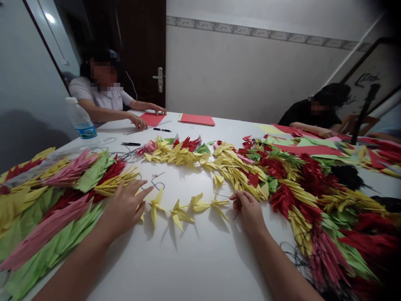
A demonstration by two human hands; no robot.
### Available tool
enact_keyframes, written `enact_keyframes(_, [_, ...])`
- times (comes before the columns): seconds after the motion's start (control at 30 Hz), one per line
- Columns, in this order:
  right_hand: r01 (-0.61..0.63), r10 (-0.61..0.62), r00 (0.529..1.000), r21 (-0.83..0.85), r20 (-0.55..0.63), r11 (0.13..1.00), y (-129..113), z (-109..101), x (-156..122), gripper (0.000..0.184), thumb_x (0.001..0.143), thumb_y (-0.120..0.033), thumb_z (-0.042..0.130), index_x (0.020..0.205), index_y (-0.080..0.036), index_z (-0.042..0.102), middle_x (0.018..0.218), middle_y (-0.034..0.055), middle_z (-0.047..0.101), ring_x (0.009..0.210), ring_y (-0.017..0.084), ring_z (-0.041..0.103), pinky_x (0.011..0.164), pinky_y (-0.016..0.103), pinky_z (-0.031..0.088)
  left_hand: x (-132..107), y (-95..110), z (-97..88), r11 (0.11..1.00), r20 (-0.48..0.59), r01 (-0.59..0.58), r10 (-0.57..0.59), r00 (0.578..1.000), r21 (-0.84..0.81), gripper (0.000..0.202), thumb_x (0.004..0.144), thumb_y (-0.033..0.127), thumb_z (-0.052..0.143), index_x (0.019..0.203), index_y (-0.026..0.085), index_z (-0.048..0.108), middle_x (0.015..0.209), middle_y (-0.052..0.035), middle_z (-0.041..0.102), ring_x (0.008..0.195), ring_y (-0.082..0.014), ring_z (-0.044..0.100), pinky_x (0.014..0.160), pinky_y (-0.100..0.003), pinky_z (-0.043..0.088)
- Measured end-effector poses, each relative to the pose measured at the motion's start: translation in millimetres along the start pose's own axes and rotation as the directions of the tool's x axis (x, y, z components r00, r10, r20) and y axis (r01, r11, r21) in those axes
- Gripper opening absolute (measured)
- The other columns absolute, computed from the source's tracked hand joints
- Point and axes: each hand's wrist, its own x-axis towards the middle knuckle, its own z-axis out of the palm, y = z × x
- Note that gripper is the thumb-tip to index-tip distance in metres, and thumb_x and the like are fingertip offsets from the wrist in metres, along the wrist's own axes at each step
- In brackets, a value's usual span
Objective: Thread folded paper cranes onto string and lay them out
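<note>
The white tabletop (175, 259) fills a small room with pale walls (244, 75), and a patterned border (250, 29) runs along the wall. A dark wooden door (140, 50) with a metal handle (160, 79) stands behind a co-worker in a white shirt (100, 90), whose hands rest near red paper sheets (153, 119). A second co-worker in black (308, 113) sits at the far right.

Small yellow paper cranes (180, 213) lie in a curved row on a dark thread (224, 195), close to the middle of the tabletop. The left hand (125, 209) is open, with the fingers spread just beside the row. The right hand (247, 211) is closed in a pinch on the dark thread, at the row's end.

Big folded bunches of paper cranves (46, 217) in green, pink, red and yellow cover the left edge, and more bunches (313, 196) cover the right side, with black threads (296, 259) hanging loose. White surface stays between the hands and the near edge. A plastic water bottle (81, 119) and a black pen (162, 129) stand farther away.
</note>
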Motion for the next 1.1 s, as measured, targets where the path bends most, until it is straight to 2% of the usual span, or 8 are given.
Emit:
enact_keyframes(0.1, [-0.002,0.002,1.0,-0.009,-0.008,1.0,-1,0,0,0.039,0.058,-0.053,0.067,0.055,-0.015,0.057,0.046,-0.0014,0.051,0.039,0.006,0.04,0.037,0.019,0.029,-5,-12,-6.3,0.993,-0.049,0.072,-0.077,0.996,-0.09,0.043,0.081,0.036,0.042,0.12,0.02,0.05,0.124,-0.0103,0.049,0.115,-0.0246,0.044,0.098,-0.043,0.032])
enact_keyframes(0.2, [0.002,-0.002,1.0,-0.007,-0.007,1.0,-3,0,-2,0.038,0.059,-0.052,0.067,0.055,-0.016,0.057,0.048,-0.0013,0.052,0.04,0.007,0.04,0.038,0.02,0.029,-8,-21,-10.1,0.968,0.024,0.202,-0.201,0.979,-0.147,0.054,0.077,0.052,0.045,0.12,0.018,0.05,0.117,-0.0112,0.052,0.11,-0.0256,0.047,0.094,-0.04,0.037])
enact_keyframes(0.27, [0.005,-0.005,1.0,-0.014,-0.012,1.0,-4,1,-3,0.038,0.059,-0.052,0.067,0.055,-0.016,0.057,0.048,-0.0011,0.052,0.04,0.007,0.04,0.038,0.02,0.029,-8,-22,-8.9,0.948,0.095,0.277,-0.265,0.96,-0.158,0.058,0.073,0.057,0.047,0.116,0.018,0.053,0.111,-0.0112,0.054,0.104,-0.0267,0.05,0.089,-0.04,0.041])
enact_keyframes(0.43, [0.002,-0.002,1.0,-0.036,-0.007,0.999,-4,1,-3,0.037,0.06,-0.052,0.066,0.056,-0.016,0.057,0.047,-0.0013,0.051,0.04,0.007,0.04,0.038,0.02,0.03,-8,-11,-1.3,0.916,0.222,0.357,-0.315,0.923,-0.184,0.047,0.077,0.048,0.046,0.111,0.018,0.055,0.105,-0.0105,0.056,0.097,-0.025,0.054,0.084,-0.038,0.043])
enact_keyframes(0.6, [0.001,-0.001,1.0,-0.028,-0.006,1.0,-4,1,-3,0.037,0.059,-0.051,0.067,0.056,-0.016,0.058,0.05,-0.0004,0.053,0.041,0.007,0.041,0.038,0.02,0.031,-3,-6,0.0,0.868,0.334,0.453,-0.373,0.865,-0.202,0.049,0.08,0.05,0.038,0.112,0.016,0.052,0.11,-0.0101,0.057,0.094,-0.0235,0.056,0.08,-0.035,0.043])
enact_keyframes(0.87, [0.012,-0.012,1.0,-0.03,0.016,0.999,1,-1,-2,0.036,0.063,-0.051,0.065,0.058,-0.015,0.058,0.05,-0.0002,0.054,0.041,0.007,0.04,0.038,0.02,0.03,1,-8,2.3,0.882,0.238,0.42,-0.37,0.898,-0.215,0.032,0.084,0.034,0.031,0.091,0.015,0.056,0.098,-0.0084,0.06,0.092,-0.0201,0.056,0.078,-0.03,0.041])
enact_keyframes(1.0, [0.002,0.0,0.999,-0.042,0.043,0.999,2,-2,-3,0.034,0.065,-0.05,0.063,0.059,-0.017,0.059,0.046,-0.0012,0.052,0.041,0.008,0.04,0.039,0.02,0.029,3,-3,-0.7,0.889,0.251,0.41,-0.357,0.899,-0.204,0.03,0.084,0.032,0.032,0.094,0.017,0.056,0.099,-0.0071,0.059,0.093,-0.0194,0.055,0.076,-0.029,0.04])
enact_keyframes(1.1, [0.006,-0.004,0.999,-0.041,0.037,0.999,2,-1,-3,0.034,0.064,-0.05,0.064,0.058,-0.017,0.058,0.046,-0.0014,0.051,0.041,0.008,0.04,0.039,0.021,0.03,5,1,-1.4,0.891,0.278,0.399,-0.336,0.9,-0.215,0.03,0.084,0.033,0.032,0.089,0.018,0.058,0.089,-0.0055,0.06,0.085,-0.0192,0.055,0.069,-0.029,0.039])
